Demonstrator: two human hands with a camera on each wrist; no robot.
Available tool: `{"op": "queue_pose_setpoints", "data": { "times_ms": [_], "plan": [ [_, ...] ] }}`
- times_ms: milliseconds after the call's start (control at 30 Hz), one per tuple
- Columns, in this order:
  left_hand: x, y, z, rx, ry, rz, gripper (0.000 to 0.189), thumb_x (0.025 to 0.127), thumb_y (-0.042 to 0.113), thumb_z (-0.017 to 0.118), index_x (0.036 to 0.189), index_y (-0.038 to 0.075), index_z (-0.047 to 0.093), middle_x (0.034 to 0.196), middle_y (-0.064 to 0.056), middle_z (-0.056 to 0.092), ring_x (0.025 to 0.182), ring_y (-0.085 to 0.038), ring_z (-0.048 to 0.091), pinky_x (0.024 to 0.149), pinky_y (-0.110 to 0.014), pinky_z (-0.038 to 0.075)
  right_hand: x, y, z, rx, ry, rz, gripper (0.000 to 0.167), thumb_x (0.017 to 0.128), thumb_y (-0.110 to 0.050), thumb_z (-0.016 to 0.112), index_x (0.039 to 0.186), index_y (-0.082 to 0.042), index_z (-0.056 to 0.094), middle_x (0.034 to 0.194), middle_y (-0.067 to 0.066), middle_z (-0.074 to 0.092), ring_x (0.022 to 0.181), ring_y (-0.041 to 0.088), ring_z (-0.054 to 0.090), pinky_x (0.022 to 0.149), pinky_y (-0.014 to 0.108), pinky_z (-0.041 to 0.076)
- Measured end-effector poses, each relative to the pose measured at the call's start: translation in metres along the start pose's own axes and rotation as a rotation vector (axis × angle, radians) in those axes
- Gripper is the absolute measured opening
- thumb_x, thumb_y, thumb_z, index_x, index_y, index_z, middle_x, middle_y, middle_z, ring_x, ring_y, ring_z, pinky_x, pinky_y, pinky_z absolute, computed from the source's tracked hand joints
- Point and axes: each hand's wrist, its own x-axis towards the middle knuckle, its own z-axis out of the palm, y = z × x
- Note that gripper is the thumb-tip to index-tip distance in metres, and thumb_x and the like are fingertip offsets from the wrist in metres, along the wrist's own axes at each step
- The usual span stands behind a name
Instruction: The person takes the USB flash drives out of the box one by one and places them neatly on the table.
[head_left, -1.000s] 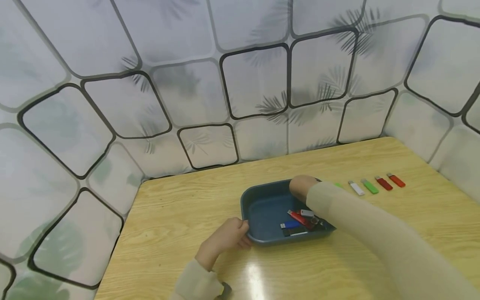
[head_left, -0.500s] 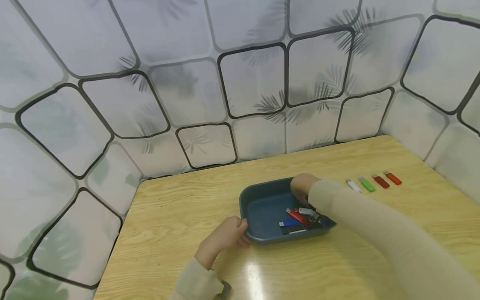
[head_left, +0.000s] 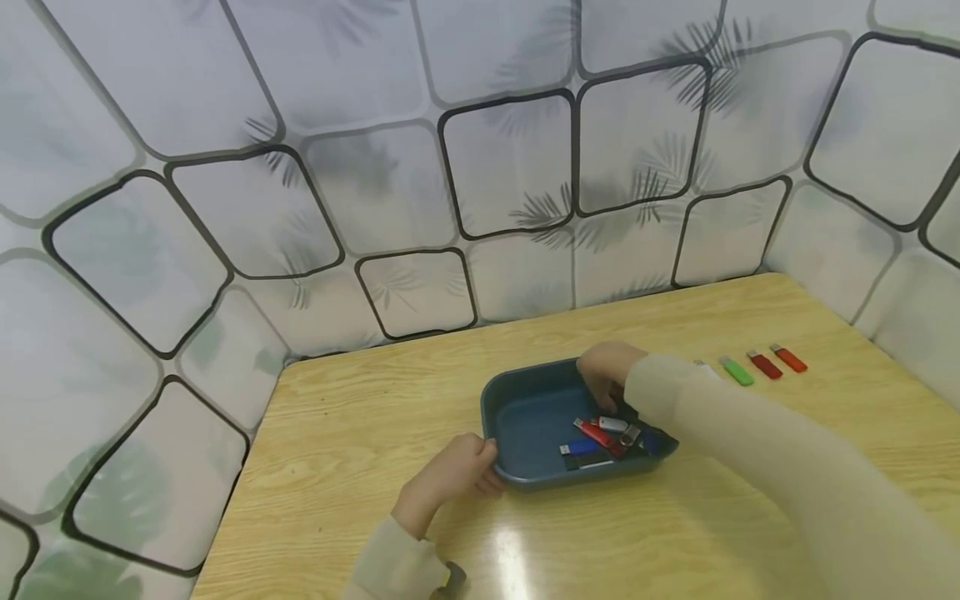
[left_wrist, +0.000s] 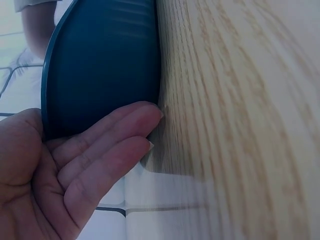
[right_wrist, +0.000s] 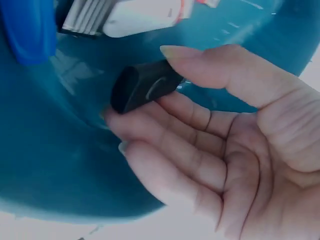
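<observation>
A dark blue tray [head_left: 528,433] lies on the wooden table. My left hand [head_left: 459,467] grips its left rim, thumb over the edge and fingers [left_wrist: 115,130] along the outer wall. Over the tray's right end, my right hand [head_left: 609,371] reaches inside. In the right wrist view it pinches a black USB flash drive [right_wrist: 147,87] between thumb and fingers. Below that hand lie more USB flash drives: a red one [head_left: 594,432], a blue one [head_left: 581,447], a white one [head_left: 613,424] and a black one [head_left: 587,460]. The right sleeve hides part of the tray's right side.
To the right of the tray, USB flash drives lie in a row: a green one [head_left: 737,372], a dark red one [head_left: 765,365], an orange-red one [head_left: 790,358] and a white one [head_left: 707,367] partly behind the sleeve. A patterned curtain [head_left: 517,167] stands behind the table [head_left: 337,433].
My right hand has shifted slightly within the tray's right end, and its sleeve now covers more of the white drive in the row. The left hand stays on the rim.
</observation>
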Motion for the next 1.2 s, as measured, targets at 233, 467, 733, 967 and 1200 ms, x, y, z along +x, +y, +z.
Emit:
{"op": "queue_pose_setpoints", "data": {
  "times_ms": [233, 467, 733, 967, 1200],
  "plan": [
    [-0.001, 0.003, -0.001, 0.009, -0.006, -0.009, 0.047, 0.101, 0.017, 0.030, 0.081, -0.007, 0.065, 0.073, -0.017, 0.071, 0.068, -0.027, 0.071, 0.061, -0.036, 0.058, -0.031, 0.004, -0.018, 0.174, 0.110, -0.052, 0.016, 0.074, -0.004, 0.075, 0.076, -0.002, 0.059, 0.062, 0.013, 0.065, 0.054, 0.024, 0.064, 0.052, 0.031, 0.055],
    [-0.002, 0.004, -0.002, 0.006, -0.010, -0.013, 0.046, 0.101, 0.018, 0.030, 0.083, -0.007, 0.064, 0.076, -0.018, 0.071, 0.069, -0.028, 0.071, 0.062, -0.037, 0.059, -0.066, 0.011, -0.036, 0.244, 0.158, -0.070, 0.013, 0.076, -0.002, 0.070, 0.083, -0.005, 0.059, 0.064, 0.014, 0.065, 0.048, 0.020, 0.059, 0.043, 0.027, 0.049],
    [-0.001, 0.005, -0.001, 0.014, -0.017, -0.003, 0.046, 0.101, 0.017, 0.030, 0.083, -0.007, 0.064, 0.075, -0.018, 0.071, 0.068, -0.028, 0.071, 0.061, -0.035, 0.058, -0.080, 0.045, -0.027, 0.271, 0.188, -0.057, 0.010, 0.077, -0.005, 0.070, 0.070, -0.002, 0.063, 0.058, 0.012, 0.065, 0.050, 0.020, 0.063, 0.045, 0.027, 0.050],
    [-0.001, 0.005, -0.001, 0.016, -0.018, -0.009, 0.046, 0.101, 0.017, 0.030, 0.082, -0.007, 0.065, 0.075, -0.018, 0.071, 0.067, -0.028, 0.071, 0.061, -0.036, 0.058, -0.087, 0.081, -0.007, 0.332, 0.158, -0.007, 0.008, 0.078, -0.003, 0.065, 0.071, 0.001, 0.064, 0.059, 0.012, 0.066, 0.054, 0.021, 0.066, 0.051, 0.029, 0.054],
    [-0.004, 0.003, -0.001, -0.008, -0.017, -0.007, 0.046, 0.101, 0.017, 0.030, 0.083, -0.007, 0.064, 0.075, -0.018, 0.071, 0.069, -0.028, 0.071, 0.062, -0.035, 0.058, -0.093, 0.115, 0.025, 0.397, 0.151, 0.024, 0.010, 0.078, -0.005, 0.068, 0.072, 0.001, 0.063, 0.059, 0.012, 0.065, 0.054, 0.021, 0.065, 0.052, 0.032, 0.055]
  ]
}}
